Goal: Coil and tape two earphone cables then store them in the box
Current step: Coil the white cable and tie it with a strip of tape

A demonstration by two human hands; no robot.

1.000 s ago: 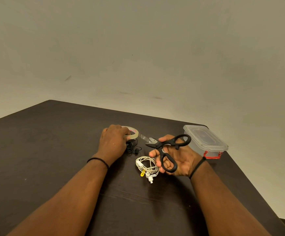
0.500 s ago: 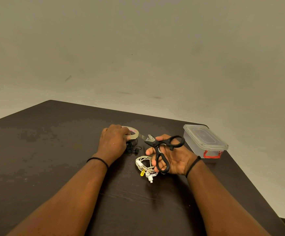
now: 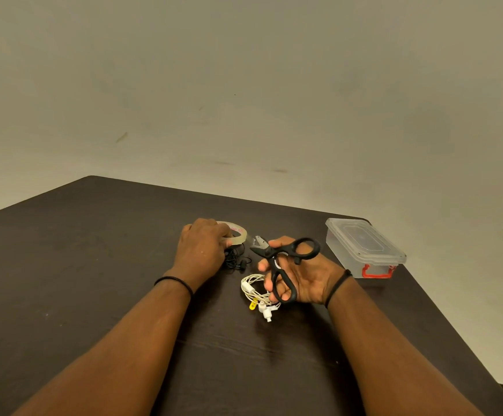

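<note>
My left hand (image 3: 202,249) lies palm down on the dark table (image 3: 64,265), gripping the roll of clear tape (image 3: 238,234), with the black earphones (image 3: 236,261) partly under its fingers. A short strip of tape runs from the roll toward the scissors. My right hand (image 3: 301,277) holds the black scissors (image 3: 283,265) by the handles, blades pointing left at the strip. The coiled white earphones (image 3: 257,294) lie on the table just left of and below my right hand. The clear plastic box (image 3: 364,249) with red latch stands shut at the table's right edge.
A plain wall rises behind the table. The table's right edge runs diagonally close to the box, with floor visible at the bottom right corner.
My right hand has brought the scissors slightly left and down, closing the handles a little, with the blades nearer the tape strip. My left hand has stayed on the tape roll.
</note>
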